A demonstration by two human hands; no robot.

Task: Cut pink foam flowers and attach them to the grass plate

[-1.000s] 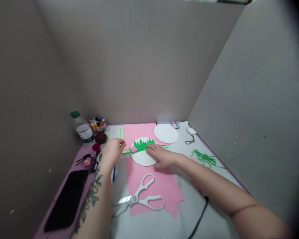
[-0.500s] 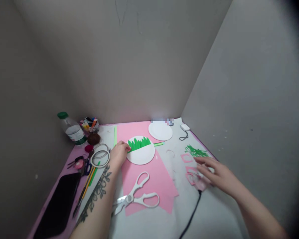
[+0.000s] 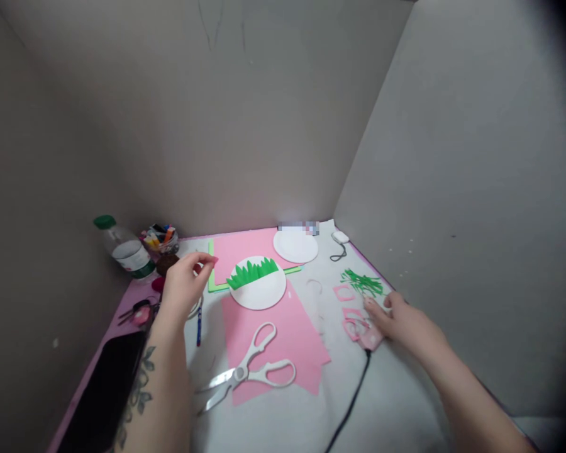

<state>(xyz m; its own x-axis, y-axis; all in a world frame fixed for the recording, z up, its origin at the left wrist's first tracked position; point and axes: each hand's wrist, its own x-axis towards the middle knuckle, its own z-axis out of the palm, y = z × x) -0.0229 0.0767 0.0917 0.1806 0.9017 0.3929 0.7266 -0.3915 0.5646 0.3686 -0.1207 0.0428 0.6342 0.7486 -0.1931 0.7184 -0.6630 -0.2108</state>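
My left hand (image 3: 186,280) is raised left of a white paper plate (image 3: 259,296), apart from it, its thumb and forefinger pinched together. Whatever it may hold is too small to make out. A green paper grass strip (image 3: 252,273) with a jagged top lies across the plate. Over on the right, my right hand (image 3: 405,321) hovers low with thumb and fingers apart, beside a pink corded device (image 3: 371,338), whose far side it partly covers. Pink paper cutouts (image 3: 351,314) and shredded green paper strips (image 3: 362,282) lie near its fingertips.
Open white-handled scissors (image 3: 239,375) rest on pink paper sheets (image 3: 297,340). A second white plate (image 3: 295,245) stands at the back. Along the left are a bottle (image 3: 127,251), a cup of markers (image 3: 163,239) and a black tablet-like slab (image 3: 104,390). A black cord (image 3: 351,402) runs to the front.
My left hand has left the plate's edge and risen to the left, uncovering the strip's left end. My right hand has come closer to the pink device. The view has shifted slightly.
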